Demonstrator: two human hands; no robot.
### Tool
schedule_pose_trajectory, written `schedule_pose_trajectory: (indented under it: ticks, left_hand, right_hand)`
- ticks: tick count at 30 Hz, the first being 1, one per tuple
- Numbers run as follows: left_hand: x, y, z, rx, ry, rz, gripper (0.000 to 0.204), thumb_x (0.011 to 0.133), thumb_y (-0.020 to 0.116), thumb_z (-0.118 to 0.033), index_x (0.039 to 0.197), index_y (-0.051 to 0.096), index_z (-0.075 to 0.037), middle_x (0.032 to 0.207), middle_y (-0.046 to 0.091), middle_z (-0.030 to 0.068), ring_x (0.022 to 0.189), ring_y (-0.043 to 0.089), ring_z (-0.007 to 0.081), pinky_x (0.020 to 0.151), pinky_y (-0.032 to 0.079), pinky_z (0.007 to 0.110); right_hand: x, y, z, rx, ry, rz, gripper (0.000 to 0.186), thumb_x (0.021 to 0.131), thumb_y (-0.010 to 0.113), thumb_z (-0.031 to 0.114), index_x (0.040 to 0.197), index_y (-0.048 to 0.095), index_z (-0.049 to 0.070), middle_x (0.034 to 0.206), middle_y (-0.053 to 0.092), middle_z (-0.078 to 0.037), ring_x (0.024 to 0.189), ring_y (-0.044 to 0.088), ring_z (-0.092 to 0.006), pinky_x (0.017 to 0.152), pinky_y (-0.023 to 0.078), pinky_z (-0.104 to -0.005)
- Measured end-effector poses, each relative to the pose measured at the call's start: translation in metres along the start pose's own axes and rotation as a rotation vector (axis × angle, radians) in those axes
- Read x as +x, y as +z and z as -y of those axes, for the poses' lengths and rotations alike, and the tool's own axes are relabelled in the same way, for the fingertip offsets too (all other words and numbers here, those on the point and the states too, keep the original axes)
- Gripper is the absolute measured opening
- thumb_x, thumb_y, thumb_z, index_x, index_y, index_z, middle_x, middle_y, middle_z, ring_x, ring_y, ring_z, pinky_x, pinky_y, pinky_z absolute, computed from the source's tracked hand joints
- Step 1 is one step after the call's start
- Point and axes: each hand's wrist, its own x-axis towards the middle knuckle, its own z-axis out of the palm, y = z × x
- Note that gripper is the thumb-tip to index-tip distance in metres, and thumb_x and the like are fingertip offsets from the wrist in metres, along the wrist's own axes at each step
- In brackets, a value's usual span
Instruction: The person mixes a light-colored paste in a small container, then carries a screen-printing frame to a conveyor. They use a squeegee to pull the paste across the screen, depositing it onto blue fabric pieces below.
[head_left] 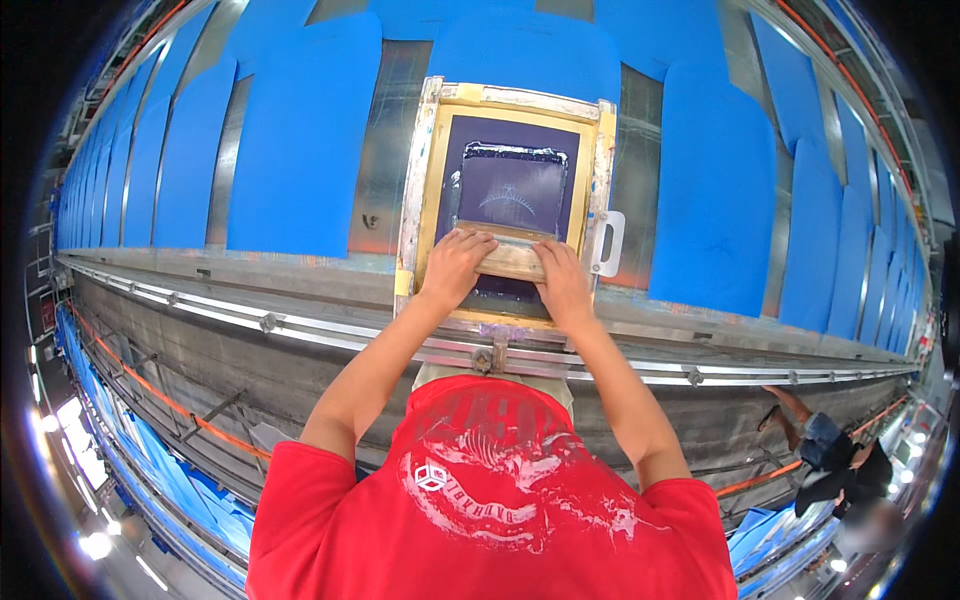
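The left hand (459, 262) and the right hand (558, 280) were clamped on opposite ends of a wooden block (513, 262), which lay crosswise over the lower half of a purple screen (510, 132) inside a paint-smeared frame (603, 150). The block looked stiff and fairly light, perhaps slippery if wet, so both ends seemed the best hold, with even pressure; the thin screen beneath was probably more fragile.
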Motion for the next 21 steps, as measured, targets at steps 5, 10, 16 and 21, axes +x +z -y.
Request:
schedule_pose_trajectory:
  ticks: [5,10,16,21]
  left_hand:
    - [-0.005,-0.004,0.006,0.014,0.021,0.020,0.046,0.072,0.070,0.003,0.116,0.071,-0.010,0.124,0.070,0.0057,0.123,0.061,0.0282,0.108,0.046,0.045]
    - [-0.014,0.002,0.003,-0.010,0.025,-0.002,0.049,0.076,0.067,0.005,0.123,0.069,-0.010,0.131,0.067,0.0057,0.128,0.058,0.0283,0.113,0.042,0.046]
    - [-0.030,-0.008,0.000,-0.119,0.054,-0.088,0.051,0.076,0.066,0.004,0.125,0.068,-0.009,0.134,0.066,0.0064,0.129,0.056,0.0312,0.113,0.041,0.047]
    - [-0.030,-0.005,-0.014,-0.108,0.049,-0.158,0.050,0.075,0.066,0.005,0.123,0.070,-0.009,0.133,0.066,0.0068,0.128,0.057,0.0308,0.111,0.043,0.046]
  right_hand:
    - [0.021,-0.053,-0.046,0.179,0.301,-0.284,0.047,0.089,0.076,0.032,0.128,0.064,0.008,0.131,0.061,-0.019,0.120,0.058,-0.0358,0.103,0.044,-0.0438]
    - [0.033,-0.024,-0.121,0.232,0.514,-0.416,0.029,0.096,0.067,0.029,0.116,0.069,0.008,0.108,0.071,-0.018,0.104,0.067,-0.0324,0.090,0.049,-0.0412]
    - [0.048,-0.054,-0.065,0.065,0.357,-0.666,0.022,0.098,0.066,0.028,0.107,0.071,0.008,0.083,0.069,-0.013,0.075,0.063,-0.0234,0.072,0.049,-0.0375]
    - [0.040,-0.054,-0.050,0.174,0.414,-0.650,0.023,0.100,0.064,0.029,0.108,0.070,0.008,0.067,0.054,-0.005,0.062,0.046,-0.0150,0.059,0.039,-0.0361]
